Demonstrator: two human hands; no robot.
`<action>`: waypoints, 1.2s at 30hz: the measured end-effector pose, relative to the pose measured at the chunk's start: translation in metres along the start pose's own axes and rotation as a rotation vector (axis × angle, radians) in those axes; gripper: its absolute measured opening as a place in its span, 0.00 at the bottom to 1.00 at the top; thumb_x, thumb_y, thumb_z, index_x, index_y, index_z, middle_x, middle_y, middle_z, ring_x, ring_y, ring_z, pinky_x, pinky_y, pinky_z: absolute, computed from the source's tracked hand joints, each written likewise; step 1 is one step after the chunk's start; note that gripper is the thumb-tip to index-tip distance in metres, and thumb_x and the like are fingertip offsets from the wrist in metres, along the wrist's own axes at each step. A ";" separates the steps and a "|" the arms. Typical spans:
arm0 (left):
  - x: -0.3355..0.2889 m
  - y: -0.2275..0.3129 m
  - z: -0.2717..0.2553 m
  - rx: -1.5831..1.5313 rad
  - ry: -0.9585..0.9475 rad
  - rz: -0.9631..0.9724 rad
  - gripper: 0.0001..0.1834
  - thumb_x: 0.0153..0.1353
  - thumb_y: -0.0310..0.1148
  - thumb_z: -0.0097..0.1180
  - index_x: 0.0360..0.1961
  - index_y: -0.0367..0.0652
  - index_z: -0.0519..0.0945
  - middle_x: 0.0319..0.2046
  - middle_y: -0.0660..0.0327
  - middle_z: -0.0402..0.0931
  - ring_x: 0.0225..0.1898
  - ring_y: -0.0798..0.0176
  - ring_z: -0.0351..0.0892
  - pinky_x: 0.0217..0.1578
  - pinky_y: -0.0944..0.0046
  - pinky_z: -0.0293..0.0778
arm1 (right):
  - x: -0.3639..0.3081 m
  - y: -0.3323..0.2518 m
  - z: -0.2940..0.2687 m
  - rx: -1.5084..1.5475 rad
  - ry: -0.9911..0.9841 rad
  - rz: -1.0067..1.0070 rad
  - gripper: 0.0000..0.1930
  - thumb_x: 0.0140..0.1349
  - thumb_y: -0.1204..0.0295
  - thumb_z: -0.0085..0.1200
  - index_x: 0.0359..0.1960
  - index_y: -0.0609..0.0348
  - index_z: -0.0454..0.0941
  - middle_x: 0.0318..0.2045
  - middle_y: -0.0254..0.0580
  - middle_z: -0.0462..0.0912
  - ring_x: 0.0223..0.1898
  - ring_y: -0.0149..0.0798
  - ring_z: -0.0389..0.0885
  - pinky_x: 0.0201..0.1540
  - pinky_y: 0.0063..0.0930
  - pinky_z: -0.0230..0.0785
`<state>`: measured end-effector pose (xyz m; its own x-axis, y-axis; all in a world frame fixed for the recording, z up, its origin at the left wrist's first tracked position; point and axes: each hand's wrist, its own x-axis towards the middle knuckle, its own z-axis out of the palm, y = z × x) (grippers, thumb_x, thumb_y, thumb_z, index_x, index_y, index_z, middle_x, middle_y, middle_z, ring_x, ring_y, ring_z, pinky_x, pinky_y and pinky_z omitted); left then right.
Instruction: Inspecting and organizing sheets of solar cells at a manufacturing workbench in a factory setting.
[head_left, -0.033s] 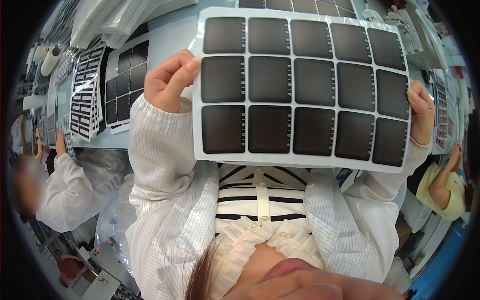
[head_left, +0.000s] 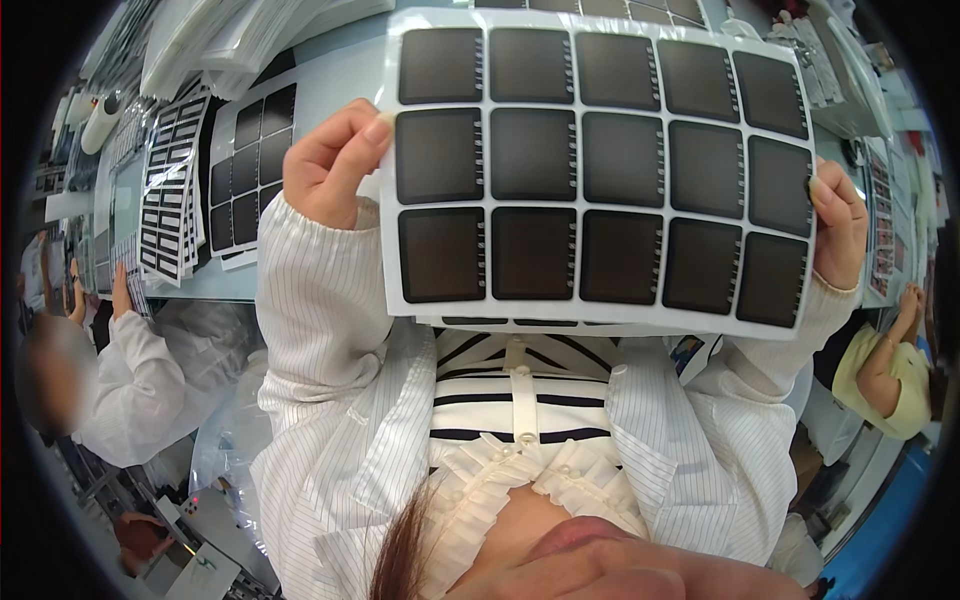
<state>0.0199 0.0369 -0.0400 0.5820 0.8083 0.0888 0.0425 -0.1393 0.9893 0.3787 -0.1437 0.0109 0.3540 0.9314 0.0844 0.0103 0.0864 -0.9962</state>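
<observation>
A white sheet of dark, rounded-square stickers point(head_left: 625, 158), set out in three rows, is held up in front of my chest. My left hand point(head_left: 335, 165) pinches its left edge between thumb and fingers. At the opposite edge, my right hand point(head_left: 838, 225) grips the sheet, its thumb on the front and part of its fingers hidden behind. Below the sheet's lower edge shows a strip of another sheet point(head_left: 545, 323) with dark patches; whether I hold that one too cannot be seen.
Left on the pale table point(head_left: 200, 286) lie a pile of black-and-white patterned sheets point(head_left: 170, 190) and more dark-square sheets point(head_left: 250, 165). White sheets in a stack point(head_left: 225, 45) rise behind them. A person in a white coat point(head_left: 135, 390) sits left, another in yellow point(head_left: 885, 385) right.
The held sheet has shifted slightly left and up, both hands with it. More of the other sheet's strip now shows under its lower edge.
</observation>
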 end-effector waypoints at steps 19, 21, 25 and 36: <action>0.023 0.048 -0.009 0.443 0.223 0.515 0.10 0.57 0.29 0.54 0.25 0.31 0.76 0.24 0.62 0.72 0.27 0.70 0.67 0.32 0.73 0.62 | 0.007 -0.009 0.006 -0.287 0.112 -0.404 0.04 0.58 0.76 0.52 0.28 0.65 0.75 0.21 0.32 0.70 0.16 0.22 0.63 0.18 0.13 0.52; 0.031 0.052 -0.010 0.442 0.229 0.549 0.10 0.57 0.29 0.54 0.25 0.31 0.76 0.24 0.63 0.72 0.27 0.70 0.67 0.32 0.73 0.62 | 0.010 -0.012 0.005 -0.283 0.162 -0.432 0.05 0.57 0.75 0.53 0.29 0.65 0.76 0.21 0.32 0.71 0.16 0.22 0.64 0.18 0.13 0.53; 0.045 0.062 -0.010 0.433 0.224 0.595 0.10 0.57 0.30 0.54 0.26 0.32 0.76 0.24 0.63 0.72 0.27 0.71 0.67 0.31 0.74 0.62 | 0.018 -0.020 -0.001 -0.289 0.179 -0.459 0.06 0.57 0.73 0.54 0.29 0.64 0.76 0.21 0.32 0.72 0.16 0.22 0.64 0.18 0.13 0.53; 0.123 0.021 0.003 0.587 0.041 0.179 0.19 0.58 0.43 0.51 0.29 0.34 0.79 0.16 0.64 0.70 0.21 0.71 0.63 0.24 0.68 0.61 | 0.079 -0.022 0.000 -0.513 0.112 -0.138 0.11 0.55 0.68 0.56 0.25 0.65 0.78 0.15 0.29 0.72 0.14 0.19 0.64 0.16 0.13 0.52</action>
<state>0.0950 0.1319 -0.0091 0.5902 0.7631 0.2632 0.3942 -0.5570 0.7310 0.4067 -0.0717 0.0399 0.4140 0.8780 0.2402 0.5090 -0.0044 -0.8608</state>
